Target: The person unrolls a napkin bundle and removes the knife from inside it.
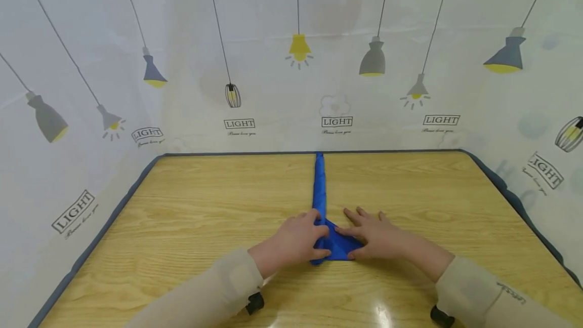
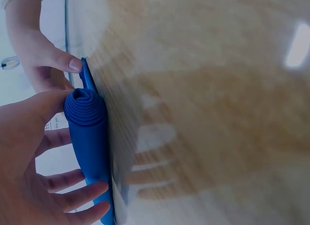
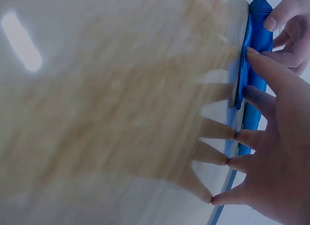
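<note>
A blue cloth point(image 1: 337, 243) lies on the wooden table, mostly wound into a long narrow roll point(image 1: 320, 181) running to the far edge. Its near end point(image 2: 85, 106) shows spiral layers in the left wrist view. A flat triangular flap spreads right of the roll. My left hand point(image 1: 296, 239) arches over the roll near this end, its thumb and fingers bent around it. My right hand point(image 1: 380, 237) has its fingers spread; thumb and index finger rest on the flap's right edge point(image 3: 240, 84), and the other fingertips touch the table.
The wooden tabletop point(image 1: 205, 201) has a dark edge. Behind and along both sides rises a pale sheet point(image 1: 264, 4) printed with hanging lamps. A dark wrist device point(image 1: 255, 302) sits below the left sleeve, another point(image 1: 442, 316) below the right.
</note>
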The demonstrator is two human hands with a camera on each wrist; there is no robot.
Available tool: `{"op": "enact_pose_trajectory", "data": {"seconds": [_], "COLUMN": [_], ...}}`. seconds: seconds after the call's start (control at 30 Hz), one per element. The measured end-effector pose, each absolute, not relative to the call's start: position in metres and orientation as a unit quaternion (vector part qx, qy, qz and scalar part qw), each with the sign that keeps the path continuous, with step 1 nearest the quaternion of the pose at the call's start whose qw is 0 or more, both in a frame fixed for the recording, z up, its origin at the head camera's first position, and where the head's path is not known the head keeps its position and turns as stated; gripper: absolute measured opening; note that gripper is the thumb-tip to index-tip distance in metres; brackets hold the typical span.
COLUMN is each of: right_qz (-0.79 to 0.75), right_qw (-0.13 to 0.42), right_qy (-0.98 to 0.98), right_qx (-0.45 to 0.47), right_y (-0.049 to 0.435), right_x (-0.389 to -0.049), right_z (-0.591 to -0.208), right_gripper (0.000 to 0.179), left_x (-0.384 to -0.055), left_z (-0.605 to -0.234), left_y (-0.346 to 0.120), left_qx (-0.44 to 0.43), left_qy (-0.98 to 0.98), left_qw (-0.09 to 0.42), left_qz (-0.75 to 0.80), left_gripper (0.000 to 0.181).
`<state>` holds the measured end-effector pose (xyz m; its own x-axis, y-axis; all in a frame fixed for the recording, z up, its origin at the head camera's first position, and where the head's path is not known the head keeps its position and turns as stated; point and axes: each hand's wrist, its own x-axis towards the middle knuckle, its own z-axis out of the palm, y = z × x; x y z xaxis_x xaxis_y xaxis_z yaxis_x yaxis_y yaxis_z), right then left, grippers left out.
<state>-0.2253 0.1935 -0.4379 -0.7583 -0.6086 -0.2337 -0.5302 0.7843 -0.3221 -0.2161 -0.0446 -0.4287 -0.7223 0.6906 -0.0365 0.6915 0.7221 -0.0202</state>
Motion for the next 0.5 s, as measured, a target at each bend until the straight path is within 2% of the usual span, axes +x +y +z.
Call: {"op": "enact_pose_trajectory", "data": {"seconds": [0.5], "right_qz": [-0.098], "right_qw": [0.157], "right_qy": [0.938], "right_qx": [-0.294], "right_y": [0.196], "right_x": [-0.216], "right_z": [-0.435], "right_gripper": [0.071], "left_x": [-0.208], "left_z": [-0.435], "left_y": [-0.057], "left_qx": [0.331], "left_qy": [0.939], "left_qw": [0.037], "left_qz": [0.086], "left_gripper": [0.034]}}
